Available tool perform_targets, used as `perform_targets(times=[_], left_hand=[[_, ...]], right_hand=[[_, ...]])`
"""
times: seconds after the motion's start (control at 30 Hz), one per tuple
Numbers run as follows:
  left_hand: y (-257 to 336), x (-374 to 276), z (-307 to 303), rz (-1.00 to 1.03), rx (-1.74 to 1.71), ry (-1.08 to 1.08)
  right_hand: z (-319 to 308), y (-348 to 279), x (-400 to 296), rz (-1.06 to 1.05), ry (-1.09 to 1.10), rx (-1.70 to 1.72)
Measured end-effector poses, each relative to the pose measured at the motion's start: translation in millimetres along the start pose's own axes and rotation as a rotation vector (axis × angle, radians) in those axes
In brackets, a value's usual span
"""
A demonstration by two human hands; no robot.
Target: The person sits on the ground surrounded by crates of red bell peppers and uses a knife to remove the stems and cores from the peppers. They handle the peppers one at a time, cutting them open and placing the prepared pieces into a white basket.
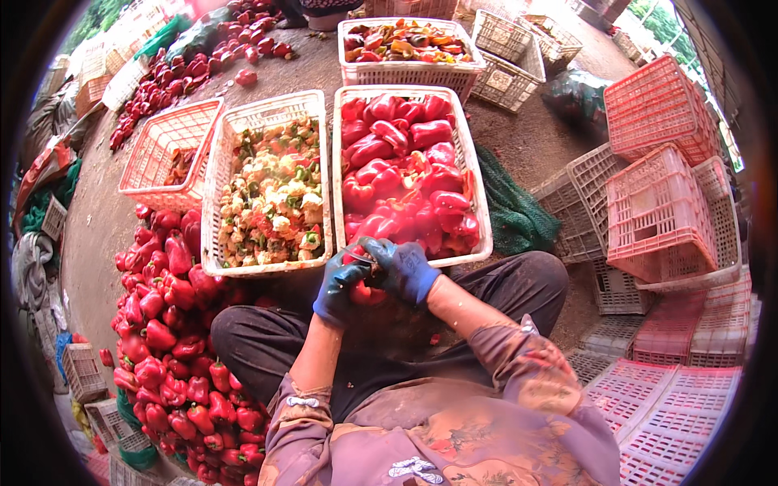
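Note:
My left hand (343, 282), in a blue and dark rubber-coated glove, grips a red bell pepper (366, 294) over my lap. My right hand (401, 267), gloved alike, meets it at the pepper's top; a small curved metal blade (358, 257) shows between the hands, and the fingers around it are partly hidden. Just beyond my hands a white plastic crate (483, 200) holds red peppers, some cut open. To its left, another white crate (209, 200) is full of pale pepper cores with green stems. A large heap of whole red peppers (176, 364) lies by my left knee.
A pink crate (130, 176) with a few scraps stands at the left, and a crate of discoloured pepper pieces (413, 73) beyond. Green netting (516, 212) lies right of the pepper crate. Stacked crates (662, 212) stand at the right. More peppers (182, 76) are spread on the far floor.

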State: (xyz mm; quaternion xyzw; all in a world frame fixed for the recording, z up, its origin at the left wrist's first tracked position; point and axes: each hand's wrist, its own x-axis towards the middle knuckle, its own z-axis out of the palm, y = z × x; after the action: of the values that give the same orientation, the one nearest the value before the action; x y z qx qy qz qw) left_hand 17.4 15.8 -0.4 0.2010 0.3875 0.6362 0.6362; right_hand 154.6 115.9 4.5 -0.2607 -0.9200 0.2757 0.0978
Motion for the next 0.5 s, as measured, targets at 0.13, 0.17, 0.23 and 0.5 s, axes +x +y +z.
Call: perform_targets(times=[0.13,0.17,0.23,0.5], left_hand=[[-14,1,-17,-0.039,0.059,0.021],[-15,2,-12,-0.068,0.014,0.038],[12,-2,4,-0.119,0.201,-0.087],[7,10,44,-0.042,0.147,0.091]], right_hand=[[23,8,-12,0.186,0.240,0.591],[28,12,-13,0.248,0.243,0.769],[1,19,-23,0.197,-0.097,0.979],[0,20,-14,0.126,0.309,0.089]])
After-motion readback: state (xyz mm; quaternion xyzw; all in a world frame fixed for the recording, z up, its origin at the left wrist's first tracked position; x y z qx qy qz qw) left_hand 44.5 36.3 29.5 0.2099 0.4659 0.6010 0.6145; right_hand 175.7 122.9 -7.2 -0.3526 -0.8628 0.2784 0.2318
